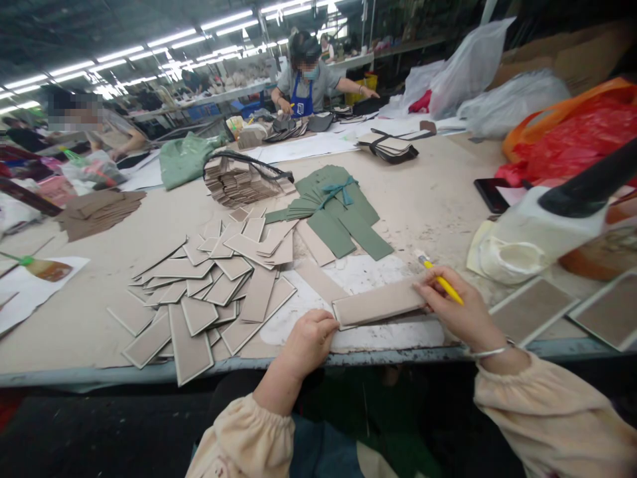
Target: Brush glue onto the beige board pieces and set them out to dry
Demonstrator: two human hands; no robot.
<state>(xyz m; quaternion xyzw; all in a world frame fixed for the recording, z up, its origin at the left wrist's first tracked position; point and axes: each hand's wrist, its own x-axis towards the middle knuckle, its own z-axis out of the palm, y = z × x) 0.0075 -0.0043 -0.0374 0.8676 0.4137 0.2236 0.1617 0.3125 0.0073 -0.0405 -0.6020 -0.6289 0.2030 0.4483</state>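
Observation:
A long beige strip [381, 302] with a pale edge lies on white paper at the table's front. My left hand [311, 338] pinches its left end, fingers closed. At its right end, my right hand [455, 305] is closed around a yellow brush [448, 285], with fingertips touching the strip. The brush tip points up and left. Another beige strip [318, 279] lies flat just behind. Left of my hands is a loose pile of pale-edged beige pieces [199, 315]. Green strips [338, 222] tied with a teal band lie behind the paper.
A white container [527, 239] with a dark object across its top stands at right, near a phone [492, 194] and red bags [582, 133]. A tied beige bundle [243, 182] lies farther back. Across the table is a person in a blue apron [302, 96].

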